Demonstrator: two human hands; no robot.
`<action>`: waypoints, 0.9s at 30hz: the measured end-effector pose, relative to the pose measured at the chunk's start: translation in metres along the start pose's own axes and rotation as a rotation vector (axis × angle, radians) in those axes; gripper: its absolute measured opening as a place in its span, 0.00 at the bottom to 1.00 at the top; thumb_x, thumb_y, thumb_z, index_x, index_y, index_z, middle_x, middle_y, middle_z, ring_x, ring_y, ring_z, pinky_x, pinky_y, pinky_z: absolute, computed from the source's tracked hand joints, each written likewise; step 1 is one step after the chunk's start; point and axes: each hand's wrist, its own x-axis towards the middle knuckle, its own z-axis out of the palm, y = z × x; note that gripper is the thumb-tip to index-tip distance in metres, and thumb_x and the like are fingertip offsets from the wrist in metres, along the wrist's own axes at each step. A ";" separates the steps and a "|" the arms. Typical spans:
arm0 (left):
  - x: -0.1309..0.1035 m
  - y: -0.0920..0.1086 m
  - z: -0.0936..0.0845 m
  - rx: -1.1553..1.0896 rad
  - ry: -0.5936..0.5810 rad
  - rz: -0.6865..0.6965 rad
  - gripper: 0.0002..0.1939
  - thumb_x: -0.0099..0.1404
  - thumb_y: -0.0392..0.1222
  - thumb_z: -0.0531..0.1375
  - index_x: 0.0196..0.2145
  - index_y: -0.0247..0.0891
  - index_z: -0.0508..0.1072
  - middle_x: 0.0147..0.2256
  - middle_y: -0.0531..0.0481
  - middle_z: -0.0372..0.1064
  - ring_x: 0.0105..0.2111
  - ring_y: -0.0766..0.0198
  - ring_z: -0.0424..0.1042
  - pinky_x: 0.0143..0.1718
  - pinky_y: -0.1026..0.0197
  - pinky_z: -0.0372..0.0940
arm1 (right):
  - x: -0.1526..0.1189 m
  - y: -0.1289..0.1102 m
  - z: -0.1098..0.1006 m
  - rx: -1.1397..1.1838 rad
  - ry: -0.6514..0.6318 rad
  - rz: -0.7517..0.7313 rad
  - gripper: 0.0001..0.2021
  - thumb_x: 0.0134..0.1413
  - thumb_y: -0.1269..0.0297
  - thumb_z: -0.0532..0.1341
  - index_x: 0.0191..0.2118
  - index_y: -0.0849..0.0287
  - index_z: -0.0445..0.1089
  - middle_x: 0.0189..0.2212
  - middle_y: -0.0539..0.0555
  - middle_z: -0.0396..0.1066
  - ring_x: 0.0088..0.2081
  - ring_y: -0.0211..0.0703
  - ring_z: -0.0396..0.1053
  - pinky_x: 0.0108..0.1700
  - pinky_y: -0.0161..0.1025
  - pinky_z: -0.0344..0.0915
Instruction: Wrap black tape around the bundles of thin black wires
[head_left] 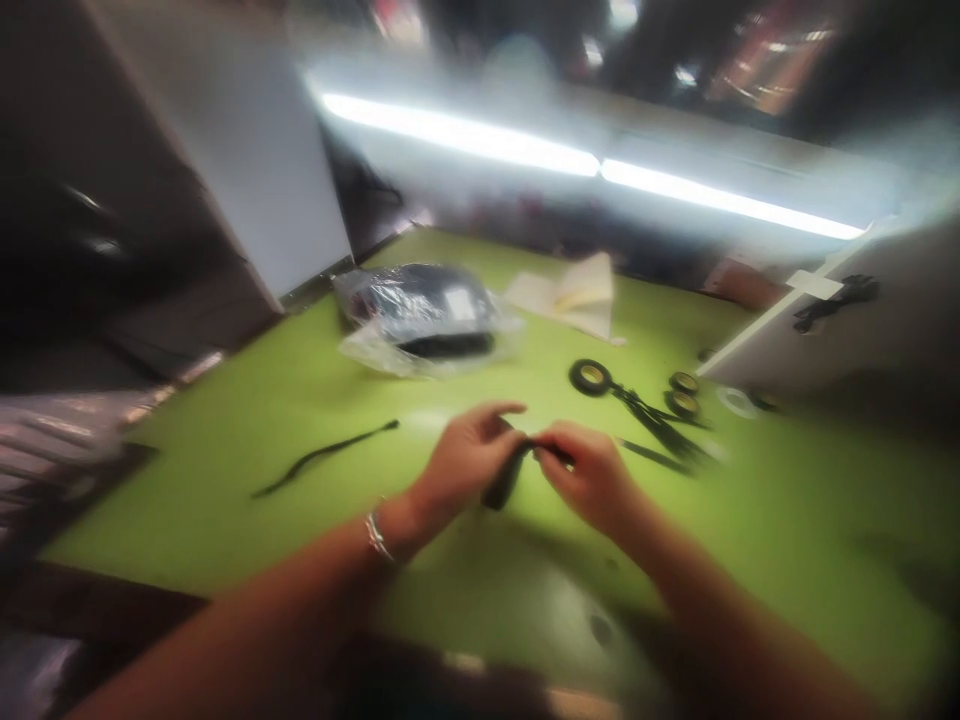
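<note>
Over the middle of the green table my left hand and my right hand meet. Between them is a small dark strap-like piece, part of it hanging below my left fingers. My left thumb and fingers pinch it, while the index finger sticks out. The right thumb and fingertips close on its upper end. Blur hides what exactly the piece is. To the left lies a thin black strip with a small knob at its end. Right of my hands are several black strips in a bundle.
A clear plastic bag with dark contents lies at the back of the green table, beside crumpled pale paper. Black tape rolls and a white ring sit to the right. White panels stand at both sides.
</note>
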 end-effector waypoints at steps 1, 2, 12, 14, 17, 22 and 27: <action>0.000 0.000 -0.001 -0.009 -0.007 -0.008 0.19 0.59 0.43 0.63 0.47 0.33 0.73 0.26 0.52 0.68 0.27 0.69 0.66 0.31 0.65 0.63 | 0.000 0.000 0.000 -0.014 0.013 -0.010 0.06 0.54 0.75 0.59 0.34 0.58 0.71 0.24 0.48 0.69 0.25 0.34 0.64 0.30 0.33 0.61; 0.001 0.000 -0.001 -0.023 -0.020 -0.024 0.20 0.59 0.44 0.62 0.48 0.34 0.72 0.25 0.53 0.66 0.25 0.70 0.64 0.29 0.66 0.62 | 0.000 0.000 0.001 -0.041 0.032 -0.026 0.06 0.54 0.74 0.58 0.34 0.58 0.71 0.25 0.49 0.69 0.26 0.35 0.65 0.30 0.33 0.61; -0.005 0.019 0.002 -0.202 -0.033 -0.289 0.24 0.60 0.51 0.61 0.52 0.40 0.68 0.31 0.52 0.66 0.21 0.74 0.57 0.23 0.69 0.54 | -0.008 -0.007 0.012 -0.554 0.141 -0.205 0.11 0.62 0.71 0.53 0.30 0.59 0.69 0.25 0.51 0.64 0.28 0.38 0.60 0.29 0.34 0.56; -0.006 0.020 0.003 -0.236 -0.023 -0.313 0.25 0.59 0.49 0.62 0.52 0.38 0.68 0.30 0.53 0.65 0.21 0.75 0.57 0.22 0.69 0.54 | -0.008 -0.009 0.013 -0.590 0.147 -0.213 0.10 0.62 0.71 0.53 0.32 0.60 0.69 0.26 0.52 0.64 0.29 0.38 0.60 0.30 0.34 0.57; -0.005 0.016 0.004 -0.276 -0.033 -0.298 0.27 0.58 0.47 0.63 0.53 0.37 0.66 0.28 0.54 0.64 0.21 0.75 0.57 0.22 0.69 0.53 | -0.009 -0.010 0.014 -0.608 0.173 -0.180 0.10 0.61 0.73 0.53 0.30 0.60 0.68 0.24 0.51 0.62 0.27 0.38 0.58 0.29 0.35 0.55; -0.003 0.004 0.003 -0.283 -0.060 -0.169 0.29 0.55 0.43 0.67 0.53 0.35 0.66 0.27 0.55 0.65 0.22 0.73 0.59 0.21 0.69 0.52 | -0.010 -0.010 0.013 -0.493 0.183 -0.126 0.10 0.60 0.74 0.53 0.28 0.60 0.67 0.22 0.50 0.60 0.25 0.38 0.57 0.29 0.35 0.56; -0.002 -0.003 -0.001 -0.300 -0.073 -0.218 0.21 0.53 0.45 0.68 0.43 0.34 0.74 0.28 0.51 0.69 0.23 0.71 0.64 0.25 0.67 0.57 | -0.009 -0.009 0.012 -0.325 0.204 -0.114 0.06 0.60 0.72 0.54 0.34 0.59 0.68 0.26 0.50 0.64 0.28 0.37 0.61 0.32 0.34 0.60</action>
